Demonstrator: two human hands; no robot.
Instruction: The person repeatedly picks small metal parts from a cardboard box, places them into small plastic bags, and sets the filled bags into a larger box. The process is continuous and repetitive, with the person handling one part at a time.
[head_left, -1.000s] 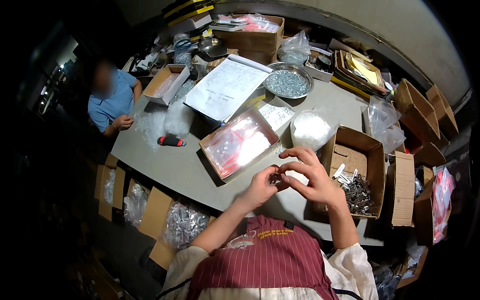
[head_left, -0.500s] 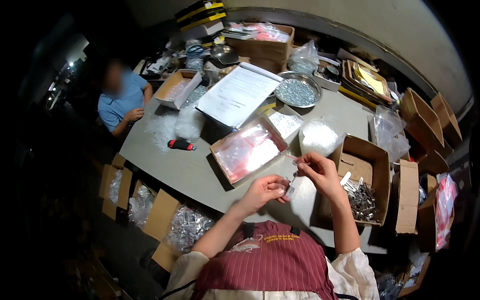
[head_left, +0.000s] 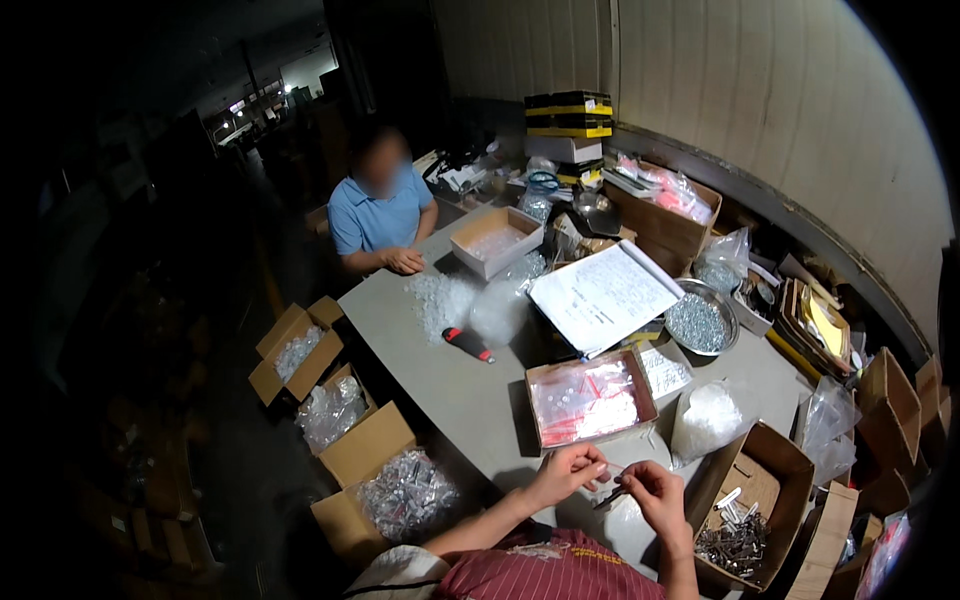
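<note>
Close together above the near table edge, my left hand point(head_left: 572, 476) and my right hand point(head_left: 657, 497) both have their fingers pinched. A thin pale strip spans the gap between the fingertips; it is too small to name. Below it, against my right fingers, is a small dark piece point(head_left: 608, 498), perhaps metal. What exactly each hand grips is hidden by the fingers. Just beyond my hands lies an open carton point(head_left: 533, 418) of clear plastic bags with red strips point(head_left: 590, 395). Right of my hands stands a cardboard box point(head_left: 793, 478) holding dark metal clips point(head_left: 735, 545) and white parts.
A clear bag of white pieces point(head_left: 708, 415) lies beyond my right hand. Farther off are a clipboard point(head_left: 605, 295), a metal bowl of small parts point(head_left: 700, 320) and a red-black utility knife point(head_left: 468, 345). A co-worker point(head_left: 380, 215) sits far left. Cartons point(head_left: 370, 445) line the left side.
My view has turned up and left, so the table appears lower and farther right. Both hands stay close together; the small item between them has shifted and a dark piece now shows.
</note>
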